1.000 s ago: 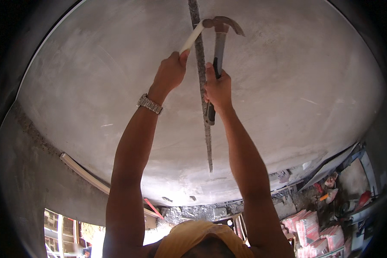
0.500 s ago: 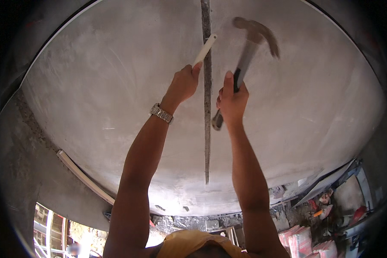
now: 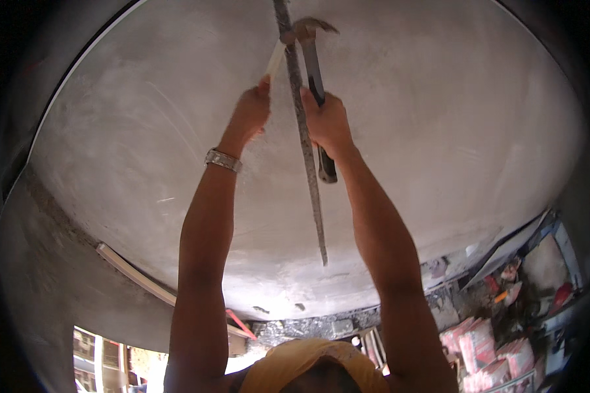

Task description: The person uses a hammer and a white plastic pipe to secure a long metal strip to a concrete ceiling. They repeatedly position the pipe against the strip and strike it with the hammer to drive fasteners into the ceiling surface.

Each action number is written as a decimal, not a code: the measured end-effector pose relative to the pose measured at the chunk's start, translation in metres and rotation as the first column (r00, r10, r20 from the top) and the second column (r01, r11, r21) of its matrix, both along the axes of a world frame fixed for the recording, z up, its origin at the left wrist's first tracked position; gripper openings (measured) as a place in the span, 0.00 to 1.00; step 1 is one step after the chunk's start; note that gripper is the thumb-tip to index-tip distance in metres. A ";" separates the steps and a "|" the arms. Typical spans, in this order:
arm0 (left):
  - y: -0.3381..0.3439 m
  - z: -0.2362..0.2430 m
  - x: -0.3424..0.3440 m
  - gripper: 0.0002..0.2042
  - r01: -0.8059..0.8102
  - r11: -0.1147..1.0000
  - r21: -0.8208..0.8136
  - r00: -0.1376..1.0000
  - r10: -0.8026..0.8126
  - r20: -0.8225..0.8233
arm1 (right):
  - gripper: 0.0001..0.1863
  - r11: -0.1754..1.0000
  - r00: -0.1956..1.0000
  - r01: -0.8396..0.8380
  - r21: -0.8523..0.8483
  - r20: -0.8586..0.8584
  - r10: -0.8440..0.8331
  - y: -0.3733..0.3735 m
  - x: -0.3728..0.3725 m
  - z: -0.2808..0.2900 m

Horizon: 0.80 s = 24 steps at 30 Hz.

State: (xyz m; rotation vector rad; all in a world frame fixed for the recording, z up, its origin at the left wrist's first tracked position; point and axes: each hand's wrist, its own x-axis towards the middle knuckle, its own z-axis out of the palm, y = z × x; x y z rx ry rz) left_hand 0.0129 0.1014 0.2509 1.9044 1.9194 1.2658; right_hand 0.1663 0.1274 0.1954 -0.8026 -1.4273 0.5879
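Note:
My left hand [image 3: 250, 112], with a metal-band watch [image 3: 223, 159] at its wrist, is closed round a narrow, flat, pale strip [image 3: 276, 59]. The strip slants up to a dark groove [image 3: 313, 187] cut in the grey plastered wall [image 3: 432, 144]. In my right hand [image 3: 328, 123] is a claw hammer [image 3: 311, 60], gripped by its black and grey handle. The hammer's head is at the strip's upper end, over the groove; blur hides whether they touch. The handle's butt sticks out below my fist.
Down at the right, pink-and-white bags [image 3: 477, 346] lie among clutter on the floor. A pale trim strip [image 3: 134, 274] runs along the wall's lower left edge. An opening [image 3: 98, 360] with bright light shows at the lower left.
The hammer has swung left and up to the strip's end. Both hands have shifted left and upward in the picture, and the view has tilted slightly. Both grips stay closed.

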 end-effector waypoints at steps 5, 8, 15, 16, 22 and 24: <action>0.001 0.008 -0.016 0.32 0.014 0.999 0.044 0.999 -0.016 0.045 | 0.23 0.990 0.967 -0.081 0.118 -0.231 0.107 -0.043 0.011 0.014; -0.015 0.019 -0.011 0.31 0.051 0.995 0.089 0.995 -0.059 0.084 | 0.21 0.978 0.926 -0.138 0.155 -0.330 0.183 -0.071 0.017 0.015; -0.012 0.037 -0.021 0.32 0.020 0.997 0.074 0.979 -0.004 -0.204 | 0.21 0.973 0.924 -0.200 0.118 -0.308 0.228 -0.086 0.031 0.007; -0.011 0.037 -0.024 0.32 0.013 0.994 0.112 0.964 0.017 -0.265 | 0.21 0.973 0.924 -0.205 0.108 -0.306 0.229 -0.087 0.031 0.007; 0.012 0.005 -0.029 0.27 0.019 0.924 0.382 0.824 0.201 -0.529 | 0.22 0.981 0.923 -0.151 0.121 -0.339 0.183 -0.092 0.025 0.005; 0.013 -0.002 -0.019 0.25 -0.014 0.921 0.388 0.835 0.224 -0.503 | 0.22 0.984 0.920 -0.126 0.127 -0.356 0.164 -0.094 0.027 0.000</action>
